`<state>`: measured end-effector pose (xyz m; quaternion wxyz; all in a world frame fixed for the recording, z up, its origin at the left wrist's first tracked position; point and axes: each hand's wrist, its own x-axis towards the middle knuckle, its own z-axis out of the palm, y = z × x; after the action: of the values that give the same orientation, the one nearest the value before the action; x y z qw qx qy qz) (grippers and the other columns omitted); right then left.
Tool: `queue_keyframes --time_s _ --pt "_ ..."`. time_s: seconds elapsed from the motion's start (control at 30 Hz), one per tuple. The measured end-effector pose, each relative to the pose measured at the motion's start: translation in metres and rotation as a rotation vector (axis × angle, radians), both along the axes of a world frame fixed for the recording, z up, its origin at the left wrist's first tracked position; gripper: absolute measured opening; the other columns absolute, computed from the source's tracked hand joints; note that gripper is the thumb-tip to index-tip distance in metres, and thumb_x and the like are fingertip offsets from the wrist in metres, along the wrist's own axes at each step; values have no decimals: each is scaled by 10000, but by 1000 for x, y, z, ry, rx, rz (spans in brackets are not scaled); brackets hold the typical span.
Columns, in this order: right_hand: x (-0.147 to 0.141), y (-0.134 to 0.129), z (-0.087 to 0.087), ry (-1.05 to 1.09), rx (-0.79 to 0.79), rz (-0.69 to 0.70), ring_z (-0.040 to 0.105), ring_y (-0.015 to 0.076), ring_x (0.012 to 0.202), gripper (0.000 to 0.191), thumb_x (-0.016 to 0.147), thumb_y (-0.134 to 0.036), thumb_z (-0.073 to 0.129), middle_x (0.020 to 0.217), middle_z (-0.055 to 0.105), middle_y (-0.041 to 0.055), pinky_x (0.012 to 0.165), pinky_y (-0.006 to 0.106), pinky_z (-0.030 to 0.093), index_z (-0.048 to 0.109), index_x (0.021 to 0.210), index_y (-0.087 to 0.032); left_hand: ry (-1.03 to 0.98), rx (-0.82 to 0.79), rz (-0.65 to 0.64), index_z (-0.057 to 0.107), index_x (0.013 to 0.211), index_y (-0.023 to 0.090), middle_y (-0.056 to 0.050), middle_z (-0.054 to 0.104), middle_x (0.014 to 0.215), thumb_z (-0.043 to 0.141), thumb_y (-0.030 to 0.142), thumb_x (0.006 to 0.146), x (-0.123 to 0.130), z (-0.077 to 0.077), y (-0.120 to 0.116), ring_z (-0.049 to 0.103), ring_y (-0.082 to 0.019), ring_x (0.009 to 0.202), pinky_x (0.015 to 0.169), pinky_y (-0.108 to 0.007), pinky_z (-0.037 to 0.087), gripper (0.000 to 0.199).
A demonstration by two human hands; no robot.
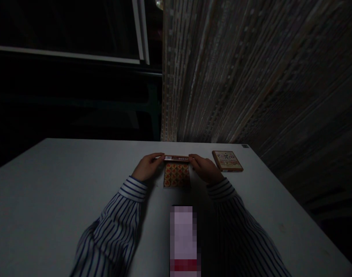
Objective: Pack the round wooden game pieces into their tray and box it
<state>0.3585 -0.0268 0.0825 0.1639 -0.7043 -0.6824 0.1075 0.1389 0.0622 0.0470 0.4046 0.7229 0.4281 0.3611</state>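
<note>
Both hands grip a thin, flat box lid (177, 158) by its two ends. Its narrow side, with a barcode at the left, faces me. My left hand (147, 166) pinches the left end between thumb and fingers, and my right hand (204, 168) does the same at the right end. Just below and nearer to me lies a square tray of round Chinese chess pieces (176, 175), set in rows with reddish markings. The lid covers the far edge of the tray; whether the two touch I cannot tell.
A flat printed box (228, 161) lies on the white table (78, 200), right of my right hand. Nearer to me is a phone-like device (183, 234) with a pixelated screen. A small dark patch (245, 146) marks the far right corner. Behind hangs a string curtain (222, 69).
</note>
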Motion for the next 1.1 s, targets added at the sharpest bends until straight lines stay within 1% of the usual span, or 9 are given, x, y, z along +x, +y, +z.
queue_keyframes --time_s 0.1,0.23,0.33,0.5,0.6,0.7,0.87,1.1 --pt "-2 -2 0 -15 -4 -2 580 201 1007 417 917 -430 246 1116 626 36 854 314 384 486 1209 -254 18 5 -20 638 1043 132 -95 673 990 527 511 734 -1 2 -2 606 -212 902 848 -339 444 502" --pt "-3 -4 -3 -37 4 -1 574 204 1027 418 919 -433 246 1122 626 40 863 313 386 485 1211 -254 51 23 -21 641 1038 137 -91 663 1028 527 501 732 -1 4 -7 595 -215 957 877 -327 432 489" --pt "-4 -7 -6 -54 9 10 577 208 1023 418 917 -438 252 1122 628 49 860 308 390 492 1202 -249 69 6 -24 642 1027 136 -85 666 1020 526 489 731 -2 3 -11 596 -212 959 875 -319 435 475" --pt "-5 -13 -10 -66 7 18 598 214 987 407 916 -425 258 1103 637 54 847 315 403 496 1195 -247 75 -29 -37 642 1010 138 -75 684 925 524 469 732 -4 -2 -16 615 -210 876 816 -329 462 447" --pt "-7 -15 -11 -63 6 30 598 212 991 403 917 -416 259 1101 639 54 848 307 406 500 1190 -242 100 -2 -46 653 985 142 -74 683 915 520 459 736 -5 -3 -18 615 -207 856 799 -324 462 424" --pt "-8 -16 -12 -60 -4 25 599 209 990 401 916 -416 261 1098 641 48 846 303 411 499 1192 -247 103 21 -62 655 979 148 -74 679 945 507 449 750 -5 -3 -19 610 -204 885 821 -316 451 407" --pt "-8 -17 -16 -62 -2 39 591 194 1008 385 916 -411 277 1134 626 28 862 294 409 504 1188 -259 83 11 -72 653 985 148 -77 677 971 507 435 755 -6 -5 -22 603 -210 924 857 -328 440 396" --pt "-7 -23 -20 -85 -1 61 605 187 978 368 919 -390 285 1099 644 25 829 290 428 517 1172 -259 87 21 -117 648 1016 156 -74 672 1009 485 424 774 -8 -7 -31 595 -211 964 894 -339 424 397"
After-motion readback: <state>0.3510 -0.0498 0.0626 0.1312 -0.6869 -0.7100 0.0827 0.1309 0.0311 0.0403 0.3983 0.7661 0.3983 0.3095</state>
